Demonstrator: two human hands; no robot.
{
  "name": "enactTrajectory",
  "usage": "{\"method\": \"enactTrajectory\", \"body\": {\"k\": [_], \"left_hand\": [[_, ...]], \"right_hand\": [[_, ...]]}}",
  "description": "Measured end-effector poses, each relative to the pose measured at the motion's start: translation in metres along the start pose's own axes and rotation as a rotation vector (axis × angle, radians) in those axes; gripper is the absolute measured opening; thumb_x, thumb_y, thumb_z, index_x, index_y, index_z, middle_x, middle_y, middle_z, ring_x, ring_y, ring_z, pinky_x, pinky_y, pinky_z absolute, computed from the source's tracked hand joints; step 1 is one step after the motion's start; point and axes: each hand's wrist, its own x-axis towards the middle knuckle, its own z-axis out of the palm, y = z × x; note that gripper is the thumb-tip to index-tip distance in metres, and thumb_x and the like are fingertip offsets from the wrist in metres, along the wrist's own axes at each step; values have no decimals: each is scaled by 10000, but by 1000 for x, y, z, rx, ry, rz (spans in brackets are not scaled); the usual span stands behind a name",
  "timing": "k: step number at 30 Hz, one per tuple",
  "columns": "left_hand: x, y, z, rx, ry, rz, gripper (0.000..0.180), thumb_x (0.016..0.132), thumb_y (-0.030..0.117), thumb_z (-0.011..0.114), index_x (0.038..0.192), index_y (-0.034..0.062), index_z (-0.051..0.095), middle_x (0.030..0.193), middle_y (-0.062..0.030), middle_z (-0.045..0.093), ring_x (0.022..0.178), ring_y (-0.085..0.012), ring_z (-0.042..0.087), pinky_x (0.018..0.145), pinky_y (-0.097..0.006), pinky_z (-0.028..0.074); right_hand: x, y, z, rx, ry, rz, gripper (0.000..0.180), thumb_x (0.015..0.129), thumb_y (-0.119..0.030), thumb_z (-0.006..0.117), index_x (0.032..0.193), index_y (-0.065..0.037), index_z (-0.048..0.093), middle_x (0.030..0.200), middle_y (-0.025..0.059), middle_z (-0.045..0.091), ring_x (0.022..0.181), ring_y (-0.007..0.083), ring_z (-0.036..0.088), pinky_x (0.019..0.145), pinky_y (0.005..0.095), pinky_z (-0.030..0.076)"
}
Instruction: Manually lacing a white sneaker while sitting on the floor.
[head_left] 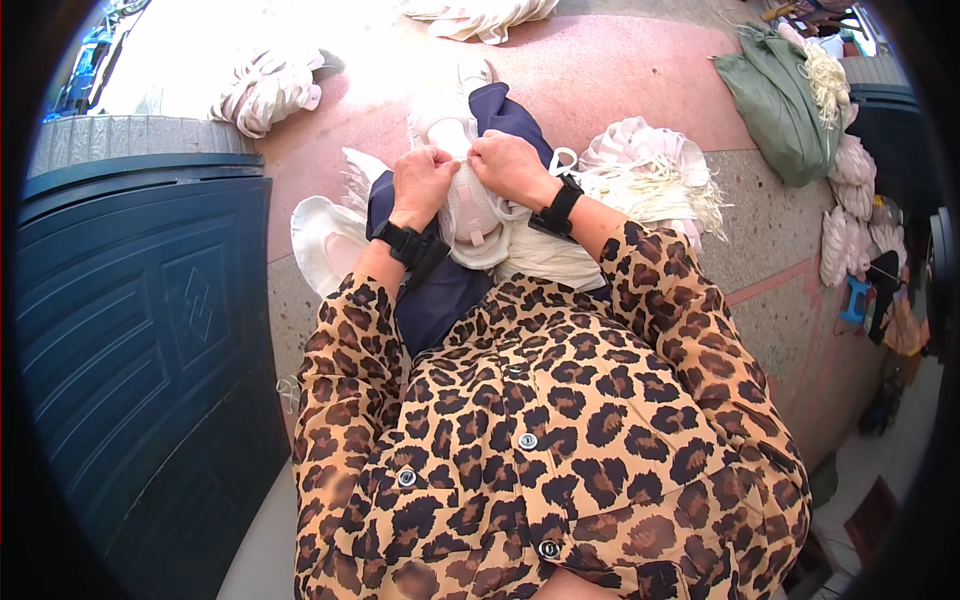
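A white and pale pink shoe upper point(472, 215) lies over my lap, its mesh front toward me. My left hand point(422, 183) is closed in a pinch at the upper's left edge. Opposite it, my right hand point(512, 168) pinches the right edge, knuckles up. The fingertips of both hands meet the upper close together; any lace end between them is too small to make out. A white lace loop point(565, 160) stands out beside my right wrist. Both wrists carry black straps. Dark blue trousers point(440, 305) show beneath the upper.
A bundle of pale uppers with loose laces point(650, 180) lies right of my lap. Another white piece point(325, 240) rests at my left. Farther off are a tied bundle point(268, 92) and a green sack point(785, 110). A dark blue door point(150, 330) borders the left.
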Motion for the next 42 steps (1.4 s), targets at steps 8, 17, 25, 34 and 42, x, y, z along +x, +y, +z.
{"method": "enactTrajectory", "body": {"k": [8, 17, 25, 34, 42], "left_hand": [[1, -2, 3, -32, 13, -19, 205, 686, 196, 655, 748, 0, 657, 642, -137, 622, 595, -197, 617, 584, -290, 475], [-9, 5, -1, 21, 32, -26, 213, 704, 206, 650, 764, 1, 648, 679, -139, 624, 662, -255, 606, 628, -318, 469], [-19, -1, -10, 184, 102, 226, 180, 706, 164, 636, 820, 24, 631, 809, -131, 616, 827, -297, 525, 747, -362, 427], [7, -3, -12, 595, 3, 658, 61, 710, 92, 543, 730, 41, 567, 738, -100, 577, 779, -260, 542, 687, -334, 453], [12, -102, -186, 1300, 238, 238, 122, 773, 120, 457, 736, 65, 558, 703, -111, 580, 645, -255, 592, 598, -366, 489]], "right_hand": [[2, -4, 1, -60, 10, -36, 183, 753, -127, 505, 711, 21, 605, 768, 181, 565, 744, 326, 576, 680, 388, 463], [7, 1, 6, -69, 26, -204, 110, 699, -44, 522, 717, 22, 608, 783, 180, 572, 810, 318, 565, 715, 380, 462], [9, -2, 10, 154, 114, -296, 260, 661, 34, 524, 916, -13, 537, 818, 189, 578, 885, 327, 552, 733, 395, 450], [18, -3, 4, 54, -123, -31, 256, 740, -83, 572, 976, -13, 500, 800, 186, 584, 813, 331, 575, 692, 393, 449], [-14, 40, -96, 568, -369, 194, 316, 719, -251, 668, 916, -16, 592, 709, 27, 579, 639, 88, 544, 549, 213, 438]]}}
